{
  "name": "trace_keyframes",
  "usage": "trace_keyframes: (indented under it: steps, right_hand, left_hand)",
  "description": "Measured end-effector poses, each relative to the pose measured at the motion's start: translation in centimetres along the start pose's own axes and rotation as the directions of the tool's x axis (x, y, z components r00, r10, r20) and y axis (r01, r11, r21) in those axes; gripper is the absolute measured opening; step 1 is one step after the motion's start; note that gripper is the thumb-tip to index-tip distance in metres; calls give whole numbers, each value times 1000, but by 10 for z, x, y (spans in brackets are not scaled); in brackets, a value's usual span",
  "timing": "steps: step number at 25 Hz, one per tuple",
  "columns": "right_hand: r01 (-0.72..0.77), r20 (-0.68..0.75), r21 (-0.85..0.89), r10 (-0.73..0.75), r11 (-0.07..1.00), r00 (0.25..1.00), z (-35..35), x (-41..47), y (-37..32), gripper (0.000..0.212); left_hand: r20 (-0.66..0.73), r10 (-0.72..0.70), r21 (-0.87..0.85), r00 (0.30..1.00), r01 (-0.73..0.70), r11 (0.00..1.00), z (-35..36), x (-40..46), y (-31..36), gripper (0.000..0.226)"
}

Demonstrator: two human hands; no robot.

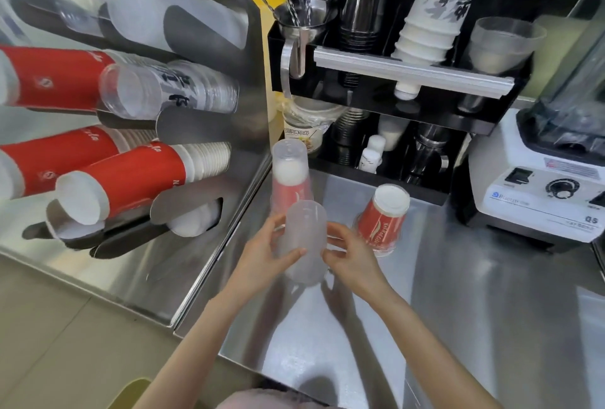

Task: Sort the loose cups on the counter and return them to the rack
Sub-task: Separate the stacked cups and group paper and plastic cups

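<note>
On a steel tabletop [425, 310] at frame centre, both hands' fingers [294, 253] grasp an upright frosted cup [306, 241]; the rack [196, 133] lies upper left.

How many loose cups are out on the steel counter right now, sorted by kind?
Frosted translucent plastic cup, held in both hands: 1
Red paper cup under a clear plastic cup, upside down: 2
Total: 3 loose items

Both forearms are bare; a pinkish garment [262, 400] shows below.
</note>
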State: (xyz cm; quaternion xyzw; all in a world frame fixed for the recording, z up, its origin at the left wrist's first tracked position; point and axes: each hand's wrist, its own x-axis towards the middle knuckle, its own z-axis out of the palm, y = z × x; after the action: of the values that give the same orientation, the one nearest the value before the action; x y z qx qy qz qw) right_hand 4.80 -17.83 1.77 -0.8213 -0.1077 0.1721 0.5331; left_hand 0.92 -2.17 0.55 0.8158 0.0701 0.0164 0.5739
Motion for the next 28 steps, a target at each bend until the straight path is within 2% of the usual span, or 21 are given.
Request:
trace_keyframes:
  steps: [7,10,12,14,15,18,21,24,28]
  right_hand:
    - [-47,-9,-43,47,998,999,10,6,6,46]
    - [-43,-9,-61,43,997,999,6,7,5,42]
    - [-37,-58,-77,32,996,998,-2,14,2,41]
    - [-24,-103,-99,13,995,995,-11,25,-7,41]
    - [-10,-115,-109,-3,994,993,-15,31,-14,41]
    - [48,-88,-182,-65,982,994,-21,55,-40,45]
    - [82,-36,-270,-95,959,995,-17,82,-62,62]
    - [82,11,-322,-83,943,997,-8,102,-74,78]
    - [128,40,-359,-122,925,992,3,116,-78,78]
  left_hand:
    - [93,-26,114,995,15,993,-3,9,-15,55]
    - [157,-21,74,987,9,997,-13,12,-14,58]
    - [112,-52,3,992,52,999,-22,17,-10,57]
    - [24,-82,-74,996,83,994,-31,24,-4,38]
    - [0,-91,-68,996,90,994,-34,29,-2,36]
    - [-20,-101,32,995,102,994,-39,49,-7,47]
    - [10,-138,178,990,134,975,-33,69,-20,66]
    - [54,-163,250,985,144,957,-24,83,-31,76]
    - [-30,-198,299,980,197,933,-15,98,-43,103]
